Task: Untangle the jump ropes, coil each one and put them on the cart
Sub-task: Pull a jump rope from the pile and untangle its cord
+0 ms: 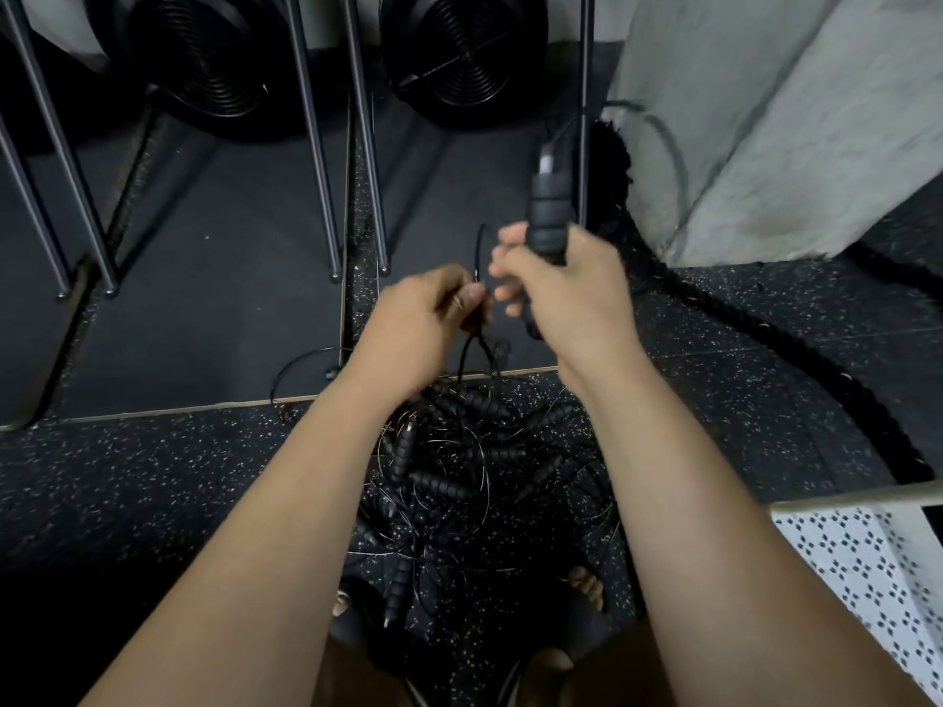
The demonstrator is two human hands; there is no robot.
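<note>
A tangled heap of black jump ropes (459, 482) with ribbed foam handles lies on the speckled floor between my forearms. My right hand (566, 288) grips one ribbed black handle (546, 211) upright, its thin cable running up and away from the top. My left hand (428, 313) pinches thin black cable (472, 354) that hangs down in two strands into the heap. The two hands are close together above the heap. No cart is clearly in view.
Two black fan-wheel machines (214, 58) on metal legs (316, 145) stand ahead on dark mats. A thick black battle rope (796, 369) curves along the floor at right beside a grey concrete pillar (765, 119). A white patterned surface (867, 568) sits at lower right. My feet are below the heap.
</note>
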